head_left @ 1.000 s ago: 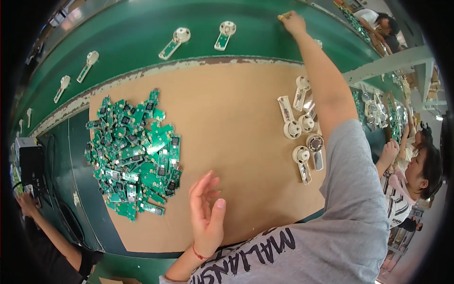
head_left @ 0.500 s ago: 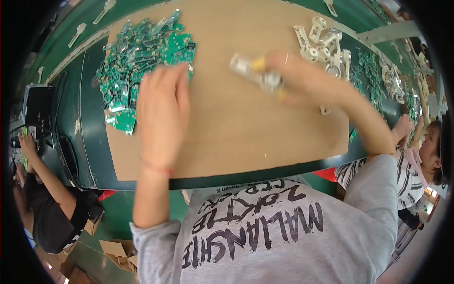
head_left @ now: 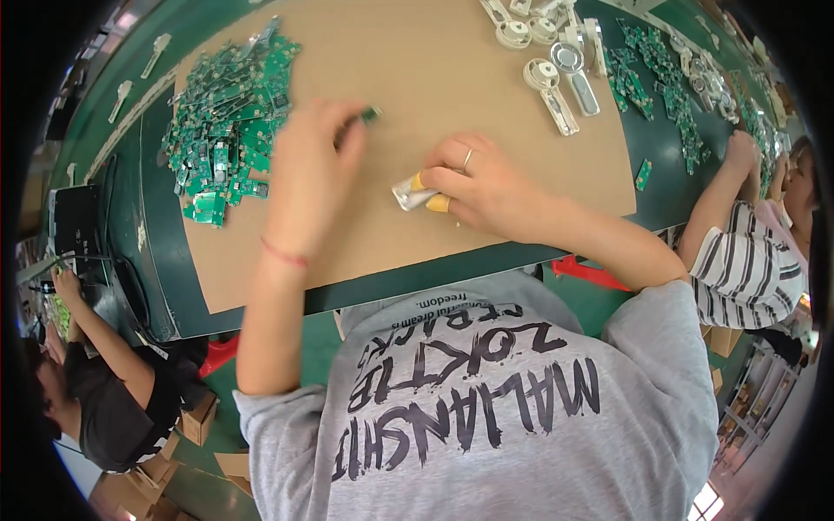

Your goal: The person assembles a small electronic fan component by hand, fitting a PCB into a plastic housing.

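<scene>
My left hand (head_left: 314,165), slightly blurred, is just right of the heap of green circuit boards (head_left: 230,113). Its fingers pinch a small green circuit board (head_left: 372,114), which sticks out past the fingertips. Over the middle of the cardboard, my right hand (head_left: 491,187) grips a white plastic housing (head_left: 408,194). Yellow covers sit on two of its fingertips, and a ring is on one finger. Most of the housing is hidden under that hand; only one end shows. The circuit board and the housing are apart.
A brown cardboard sheet (head_left: 382,52) covers part of the green table. White housings with round heads (head_left: 546,76) lie at its far right. More circuit boards (head_left: 669,87) are beyond. A black device (head_left: 74,221) with cables stands left. People work on both sides.
My left hand has come away from the heap's edge and now holds a circuit board. My right hand has brought the housing nearer and a little left. The whole view has shifted.
</scene>
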### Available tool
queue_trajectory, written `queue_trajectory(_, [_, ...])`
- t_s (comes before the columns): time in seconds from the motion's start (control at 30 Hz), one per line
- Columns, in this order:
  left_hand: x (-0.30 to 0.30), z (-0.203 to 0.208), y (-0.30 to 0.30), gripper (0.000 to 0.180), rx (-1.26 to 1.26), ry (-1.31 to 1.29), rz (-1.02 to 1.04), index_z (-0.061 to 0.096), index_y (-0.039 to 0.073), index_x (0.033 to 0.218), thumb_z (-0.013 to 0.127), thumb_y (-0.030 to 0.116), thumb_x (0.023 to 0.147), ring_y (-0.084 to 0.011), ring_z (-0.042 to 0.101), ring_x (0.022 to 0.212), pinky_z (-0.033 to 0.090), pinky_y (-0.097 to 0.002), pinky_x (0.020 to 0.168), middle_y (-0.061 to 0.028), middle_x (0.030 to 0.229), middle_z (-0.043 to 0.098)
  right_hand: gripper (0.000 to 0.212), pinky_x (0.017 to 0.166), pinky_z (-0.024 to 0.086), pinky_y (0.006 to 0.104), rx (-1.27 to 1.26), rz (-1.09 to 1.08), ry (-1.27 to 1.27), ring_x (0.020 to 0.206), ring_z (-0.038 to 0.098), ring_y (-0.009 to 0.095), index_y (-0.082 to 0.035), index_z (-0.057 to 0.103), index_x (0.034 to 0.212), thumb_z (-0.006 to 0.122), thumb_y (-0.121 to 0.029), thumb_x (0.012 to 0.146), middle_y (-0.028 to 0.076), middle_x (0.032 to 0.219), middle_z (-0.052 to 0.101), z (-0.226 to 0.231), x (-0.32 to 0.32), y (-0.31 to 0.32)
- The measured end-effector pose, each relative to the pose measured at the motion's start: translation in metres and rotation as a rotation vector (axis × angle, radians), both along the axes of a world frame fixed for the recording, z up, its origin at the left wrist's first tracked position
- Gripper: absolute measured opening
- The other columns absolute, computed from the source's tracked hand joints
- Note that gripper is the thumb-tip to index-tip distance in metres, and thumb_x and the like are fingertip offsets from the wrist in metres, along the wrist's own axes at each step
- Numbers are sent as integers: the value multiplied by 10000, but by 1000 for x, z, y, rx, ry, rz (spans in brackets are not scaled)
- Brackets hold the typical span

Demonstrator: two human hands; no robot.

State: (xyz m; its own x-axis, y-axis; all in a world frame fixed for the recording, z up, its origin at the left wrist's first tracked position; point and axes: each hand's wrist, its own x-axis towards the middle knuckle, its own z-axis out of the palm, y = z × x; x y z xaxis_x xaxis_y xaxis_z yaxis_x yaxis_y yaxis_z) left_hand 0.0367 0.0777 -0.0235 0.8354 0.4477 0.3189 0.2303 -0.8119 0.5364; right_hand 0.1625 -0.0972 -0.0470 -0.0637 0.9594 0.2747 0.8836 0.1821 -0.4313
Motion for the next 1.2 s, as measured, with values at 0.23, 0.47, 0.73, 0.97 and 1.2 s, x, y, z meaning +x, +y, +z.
queue_trajectory(0.23, [-34, -12, -64, 170, -484, -5, 153, 571, 1, 950, 574, 16, 781, -227, 567, 678, 454, -310, 606, -107, 795, 555, 280, 950, 353, 435, 53, 24, -65, 926, 499, 236, -70, 525, 884, 651, -37, 637, 47, 903, 506, 8, -7, 2])
queue_trajectory(0.47, [-34, -18, -68, 179, -355, -8, 160, 561, 11, 960, 579, 27, 782, -223, 546, 685, 442, -318, 614, -104, 796, 548, 228, 998, 315, 479, 66, 37, -20, 915, 504, 229, -62, 526, 849, 648, -42, 657, 38, 909, 496, 2, -5, 5])
queue_trajectory(0.73, [-33, -14, -60, 115, -904, -245, 187, 552, 14, 943, 557, 27, 829, -21, 400, 636, 333, -175, 547, 27, 768, 539, 68, 913, 400, 375, -133, 49, 591, 753, 544, 146, -37, 546, 890, 513, -92, 869, 25, 756, 500, 21, 3, 4])
queue_trajectory(0.97, [-25, 10, -64, 135, -713, -354, 86, 578, 15, 927, 580, 0, 793, -73, 455, 664, 363, -208, 559, -14, 812, 595, 160, 519, 372, 221, -227, -14, 868, 595, 446, 64, -20, 549, 863, 450, -137, 910, 1, 665, 480, 52, -7, 1])
queue_trajectory(1.2, [-24, 20, -68, 205, -251, -427, 8, 621, 22, 883, 637, -58, 696, -192, 552, 716, 432, -277, 617, -65, 813, 609, 161, 484, 350, 211, -395, -49, 1126, 569, 427, 32, -8, 559, 883, 438, -109, 852, -14, 638, 498, 69, -11, 2])
